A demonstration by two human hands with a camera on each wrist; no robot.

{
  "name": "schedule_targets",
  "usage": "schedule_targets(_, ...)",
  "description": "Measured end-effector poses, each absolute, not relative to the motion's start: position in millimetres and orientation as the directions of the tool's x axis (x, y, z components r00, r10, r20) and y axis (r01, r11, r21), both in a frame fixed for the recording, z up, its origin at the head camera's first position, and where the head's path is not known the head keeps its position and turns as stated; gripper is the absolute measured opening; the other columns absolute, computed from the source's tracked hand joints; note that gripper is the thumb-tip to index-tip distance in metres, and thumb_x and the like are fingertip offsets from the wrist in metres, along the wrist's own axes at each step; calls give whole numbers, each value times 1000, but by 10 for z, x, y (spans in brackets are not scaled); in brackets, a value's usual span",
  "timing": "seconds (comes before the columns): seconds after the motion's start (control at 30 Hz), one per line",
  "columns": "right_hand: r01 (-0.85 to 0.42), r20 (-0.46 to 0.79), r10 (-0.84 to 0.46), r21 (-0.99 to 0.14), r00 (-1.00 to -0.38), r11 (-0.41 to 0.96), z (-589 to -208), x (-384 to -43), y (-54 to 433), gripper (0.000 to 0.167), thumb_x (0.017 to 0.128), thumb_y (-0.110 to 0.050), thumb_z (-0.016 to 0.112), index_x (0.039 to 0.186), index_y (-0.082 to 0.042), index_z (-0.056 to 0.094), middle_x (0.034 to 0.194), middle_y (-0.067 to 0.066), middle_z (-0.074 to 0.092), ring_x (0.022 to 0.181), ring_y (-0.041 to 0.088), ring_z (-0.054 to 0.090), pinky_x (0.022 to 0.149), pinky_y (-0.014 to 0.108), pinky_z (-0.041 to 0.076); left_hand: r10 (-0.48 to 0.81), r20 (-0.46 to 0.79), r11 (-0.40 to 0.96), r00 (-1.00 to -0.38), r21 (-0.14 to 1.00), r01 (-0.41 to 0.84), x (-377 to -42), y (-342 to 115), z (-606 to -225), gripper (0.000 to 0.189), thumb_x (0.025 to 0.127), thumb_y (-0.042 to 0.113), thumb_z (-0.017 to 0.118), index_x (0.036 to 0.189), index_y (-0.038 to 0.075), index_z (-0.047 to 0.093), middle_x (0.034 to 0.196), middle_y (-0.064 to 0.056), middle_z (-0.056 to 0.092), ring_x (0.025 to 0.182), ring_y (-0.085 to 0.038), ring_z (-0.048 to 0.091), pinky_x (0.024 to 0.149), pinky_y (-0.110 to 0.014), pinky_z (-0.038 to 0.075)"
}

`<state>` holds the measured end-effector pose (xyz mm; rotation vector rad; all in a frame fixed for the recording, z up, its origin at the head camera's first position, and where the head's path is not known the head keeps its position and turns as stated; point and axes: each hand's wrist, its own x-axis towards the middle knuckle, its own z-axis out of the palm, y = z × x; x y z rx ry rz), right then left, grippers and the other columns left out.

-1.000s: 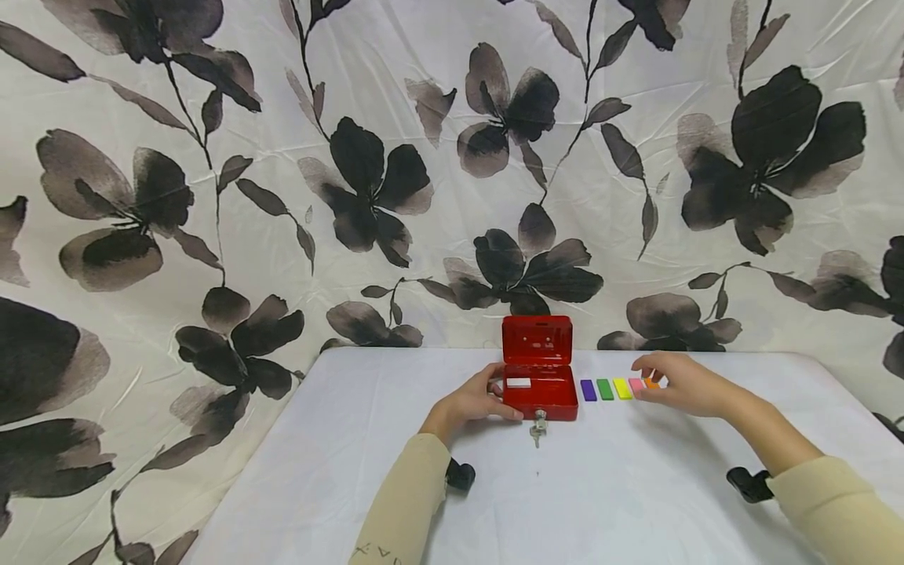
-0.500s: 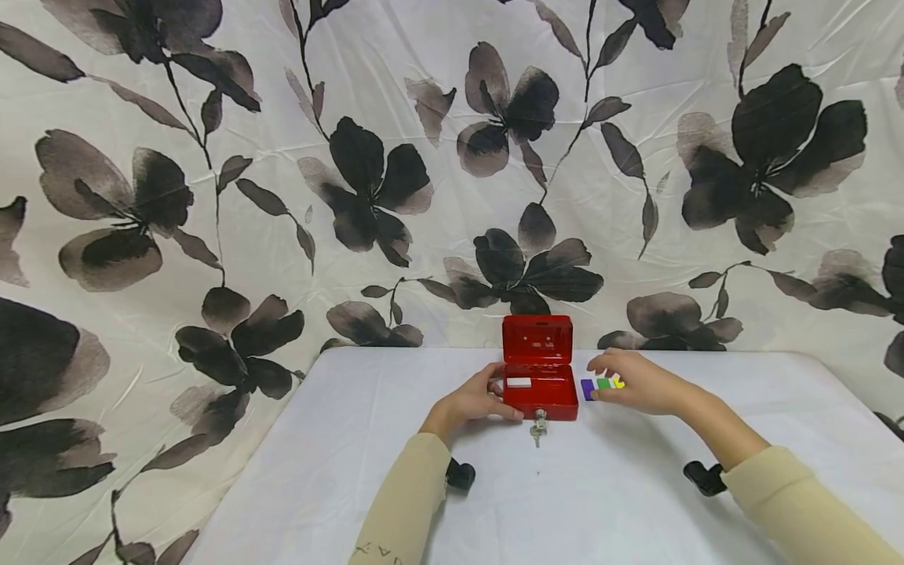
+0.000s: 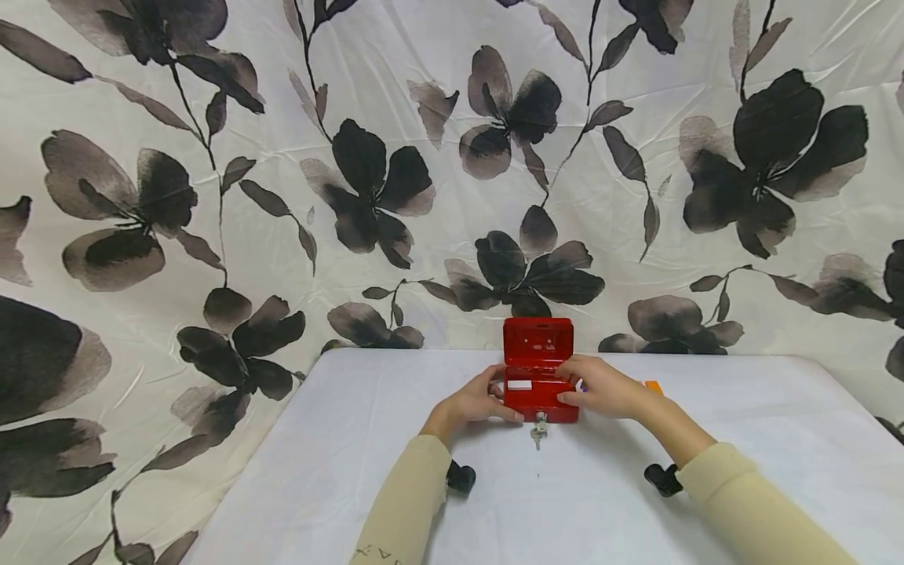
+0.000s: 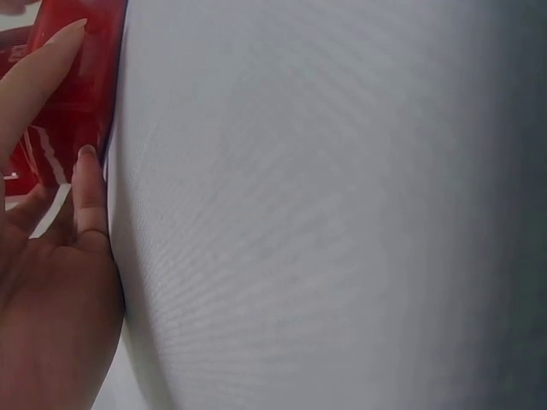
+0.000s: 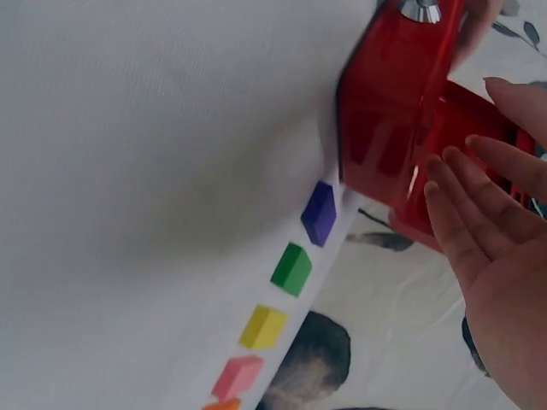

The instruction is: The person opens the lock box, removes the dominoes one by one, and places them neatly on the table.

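A red cash box (image 3: 542, 414) stands with its lid up near the table's back edge. In its left part lies a small white block (image 3: 519, 385). My left hand (image 3: 475, 399) holds the box by its left side, thumb at the front corner; in the left wrist view the fingers (image 4: 88, 192) press the red wall. At the box's right rim is my right hand (image 3: 604, 387), over the opening. In the right wrist view its fingers (image 5: 483, 201) are nearly straight, and nothing shows between them.
Small keys (image 3: 539, 434) hang from the lock at the box's front. To the right of the box runs a row of coloured blocks: purple (image 5: 319, 213), green (image 5: 291, 270), yellow (image 5: 262, 327), pink (image 5: 237, 377) and orange (image 5: 223, 405). A floral cloth (image 3: 424, 196) hangs behind the table.
My right hand has moved left, from the pink and orange end of the block row, along it to the cash box's right rim. The left hand and the box stay in place.
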<state>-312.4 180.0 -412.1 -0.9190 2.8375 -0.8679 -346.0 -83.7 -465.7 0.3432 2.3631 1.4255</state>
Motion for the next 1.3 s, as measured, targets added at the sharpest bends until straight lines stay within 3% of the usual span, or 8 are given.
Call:
schedule_targets(0.37,-514,129,-528,-504,-839,694,-4273,-3260,1605,34,93,-17,75,119,3,67,113,15,70,104,30,64,94,48,57,385,-191,461,-903,887,9,-3457,-842,-4659,99,72,25,94,154,24,39,126,0,59,114,-22,53,108,-54,45)
schedule_targets(0.63,-476,98,-508,-535,-856,698,-4357,-3344,1480,39,92,-14,76,125,4,64,116,15,70,100,25,64,95,48,56,393,-182,443,-901,896,12,-3458,-842,-4645,98,73,22,93,154,24,40,126,-1,59,114,-23,53,107,-54,46)
schedule_targets(1.3,-486,73,-535,-536,-841,691,-4454,-3439,1337,30,94,-13,74,121,0,68,111,9,72,99,22,65,99,48,54,386,-185,479,-904,877,25,-3468,-841,-4664,97,73,24,93,154,26,39,134,1,56,114,-22,52,106,-52,47)
